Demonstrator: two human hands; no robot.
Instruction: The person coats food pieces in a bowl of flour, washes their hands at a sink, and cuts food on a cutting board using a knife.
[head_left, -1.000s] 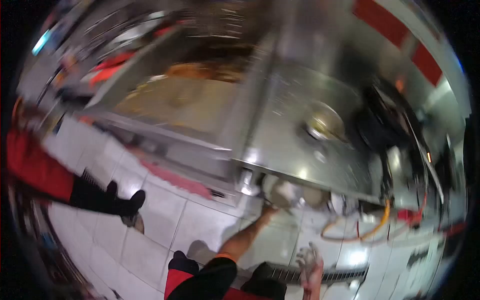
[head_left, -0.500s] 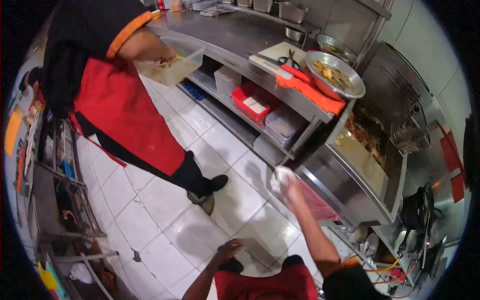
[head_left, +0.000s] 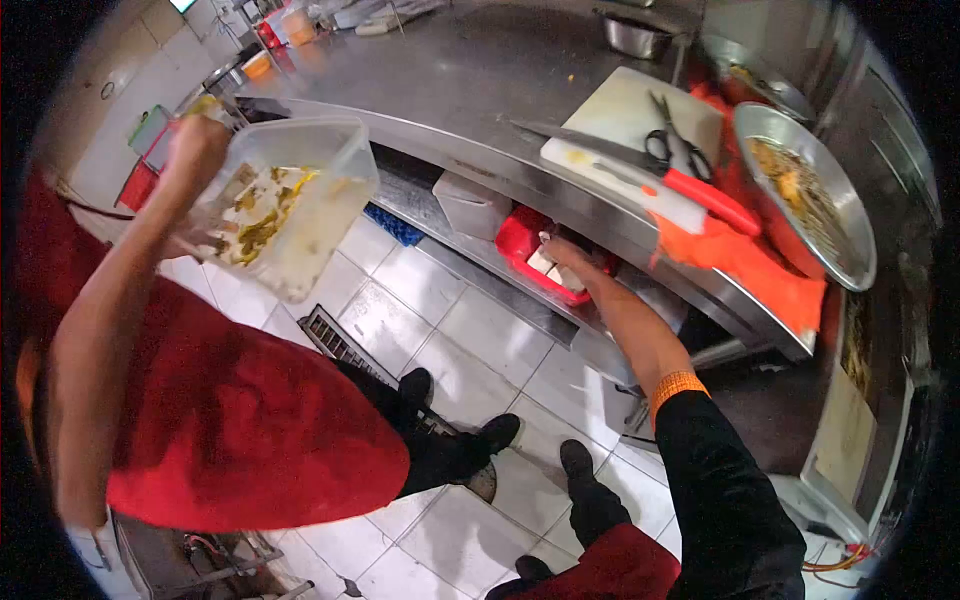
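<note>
Head view: the right hand [head_left: 571, 256], short of the red tub [head_left: 514, 236] half a second ago, is now inside it below the worktop [head_left: 450, 75], so it reaches the white pieces [head_left: 540, 261] there, grip unclear, left hand out of view.

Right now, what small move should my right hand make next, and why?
Probably draw your right hand back low, toward you: it is down by the white pieces in the red tub, on a shelf below the counter, whose edge could catch a hand lifted straight up.
</note>
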